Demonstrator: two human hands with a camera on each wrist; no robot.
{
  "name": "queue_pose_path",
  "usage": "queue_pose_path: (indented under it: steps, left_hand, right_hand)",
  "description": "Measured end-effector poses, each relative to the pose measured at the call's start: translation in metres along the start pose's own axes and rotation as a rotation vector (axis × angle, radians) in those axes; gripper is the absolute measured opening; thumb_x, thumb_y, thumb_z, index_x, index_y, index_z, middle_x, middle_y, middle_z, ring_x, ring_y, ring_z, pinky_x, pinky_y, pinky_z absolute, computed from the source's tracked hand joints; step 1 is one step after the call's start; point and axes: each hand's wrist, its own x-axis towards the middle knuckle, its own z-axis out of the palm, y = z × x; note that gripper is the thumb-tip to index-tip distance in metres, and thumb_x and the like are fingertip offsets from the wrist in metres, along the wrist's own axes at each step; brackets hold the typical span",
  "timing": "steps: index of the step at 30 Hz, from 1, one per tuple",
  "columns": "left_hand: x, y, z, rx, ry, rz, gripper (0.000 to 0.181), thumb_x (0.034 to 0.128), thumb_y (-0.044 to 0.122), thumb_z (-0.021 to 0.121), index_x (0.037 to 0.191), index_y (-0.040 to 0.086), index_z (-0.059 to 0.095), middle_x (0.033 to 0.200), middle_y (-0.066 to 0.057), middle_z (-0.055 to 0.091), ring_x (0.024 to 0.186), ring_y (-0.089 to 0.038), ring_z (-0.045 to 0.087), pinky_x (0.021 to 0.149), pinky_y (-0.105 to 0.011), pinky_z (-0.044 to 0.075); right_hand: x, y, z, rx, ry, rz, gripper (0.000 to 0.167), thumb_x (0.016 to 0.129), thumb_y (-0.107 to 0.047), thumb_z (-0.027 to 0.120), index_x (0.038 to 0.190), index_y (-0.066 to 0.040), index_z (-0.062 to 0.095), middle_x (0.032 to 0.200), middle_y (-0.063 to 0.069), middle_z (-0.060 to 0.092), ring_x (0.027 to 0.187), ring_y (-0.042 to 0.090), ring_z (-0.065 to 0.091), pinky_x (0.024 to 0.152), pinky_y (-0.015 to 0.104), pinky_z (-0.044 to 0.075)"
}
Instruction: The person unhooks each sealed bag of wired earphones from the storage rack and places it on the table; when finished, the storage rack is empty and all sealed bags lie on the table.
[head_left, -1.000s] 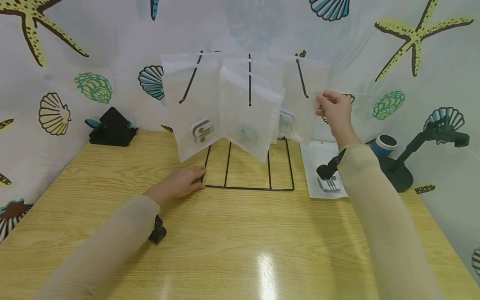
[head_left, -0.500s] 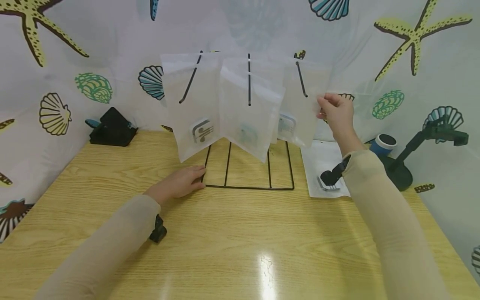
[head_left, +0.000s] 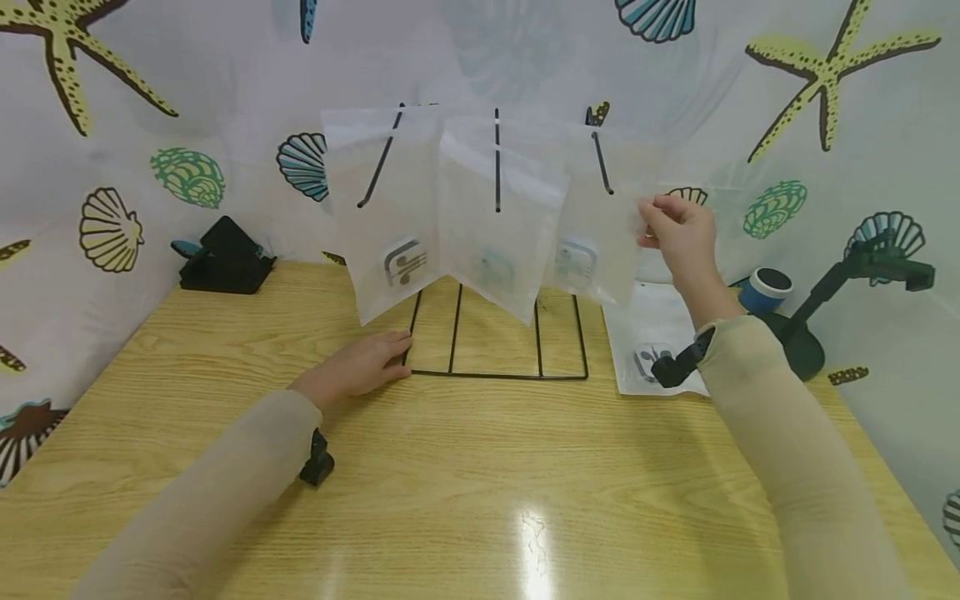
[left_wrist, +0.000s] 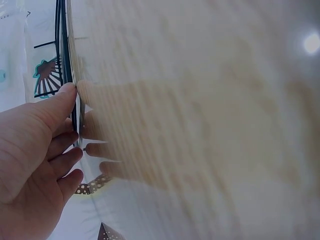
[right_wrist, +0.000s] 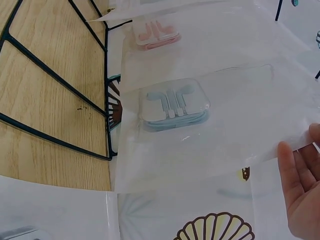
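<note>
My right hand (head_left: 682,233) pinches the right edge of a frosted plastic bag (head_left: 630,167) that hangs on the right hook of a black wire display rack (head_left: 498,377). Inside this bag lies a clear case of blue-tinted earphones (right_wrist: 175,106). On the left, my left hand (head_left: 356,367) rests on the table, its fingertips and thumb touching the rack's front left corner. Two more frosted bags hang in front: a left bag (head_left: 386,200) and a middle bag (head_left: 480,242). Pink-tinted earphones (right_wrist: 156,33) show in a bag beyond the blue ones in the right wrist view.
Another white bag (head_left: 618,333) with cased earphones lies on the wooden table (head_left: 450,483), under my right forearm. Farther right stand a blue-and-white container (head_left: 767,290) and a dark stand with an arm (head_left: 810,317). A black holder (head_left: 227,262) sits at the back left.
My right hand has shifted slightly right, down and nearer, drawing the right bag's edge with it; more of its earphone case shows. My left hand has stayed at the rack's corner.
</note>
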Motion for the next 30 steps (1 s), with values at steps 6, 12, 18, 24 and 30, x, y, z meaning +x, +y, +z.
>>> queue_pose_path:
  steps: [6,12,18,24,30]
  left_hand:
    - [0.0,-0.001,0.001,-0.002,0.006,0.0,0.058,0.0941,0.023,0.055,0.138,-0.008,0.034,0.142,-0.026,0.03,0.129,-0.038,0.029,0.103,-0.048,0.028]
    - [0.001,-0.002,0.002,-0.007,0.008,-0.003,0.058,0.0945,0.023,0.054,0.139,-0.007,0.034,0.142,-0.025,0.03,0.13,-0.038,0.028,0.104,-0.048,0.028]
    - [0.0,-0.002,0.002,-0.012,0.013,0.007,0.058,0.0946,0.023,0.054,0.138,-0.008,0.034,0.142,-0.025,0.03,0.13,-0.039,0.028,0.103,-0.048,0.028]
    - [0.0,-0.001,0.001,-0.006,0.015,0.011,0.058,0.0945,0.023,0.055,0.138,-0.009,0.034,0.142,-0.026,0.03,0.129,-0.039,0.028,0.103,-0.049,0.028]
    - [0.0,-0.002,0.001,-0.007,0.013,0.009,0.058,0.0945,0.023,0.055,0.138,-0.009,0.034,0.142,-0.026,0.03,0.13,-0.039,0.028,0.103,-0.049,0.027]
  right_hand:
    - [-0.008,-0.001,-0.004,-0.003,-0.005,-0.03,0.021,0.084,-0.017,0.069,0.097,0.001,0.069,0.08,0.004,0.061,0.06,0.012,0.057,0.056,0.018,0.052]
    - [-0.015,-0.004,-0.008,-0.04,-0.005,-0.065,0.025,0.084,-0.018,0.069,0.1,0.002,0.069,0.081,0.003,0.063,0.061,0.011,0.057,0.055,0.017,0.052]
    - [-0.023,-0.007,-0.012,-0.075,-0.001,-0.087,0.028,0.084,-0.02,0.069,0.1,0.004,0.068,0.081,0.002,0.063,0.065,0.012,0.058,0.054,0.018,0.051]
    - [-0.032,-0.009,-0.019,-0.068,-0.021,-0.106,0.026,0.084,-0.021,0.07,0.098,0.001,0.069,0.085,0.004,0.063,0.07,0.014,0.06,0.053,0.019,0.051]
    - [-0.041,-0.013,-0.022,-0.087,-0.035,-0.125,0.025,0.084,-0.021,0.069,0.097,0.001,0.07,0.084,0.004,0.062,0.067,0.014,0.06,0.053,0.019,0.051]
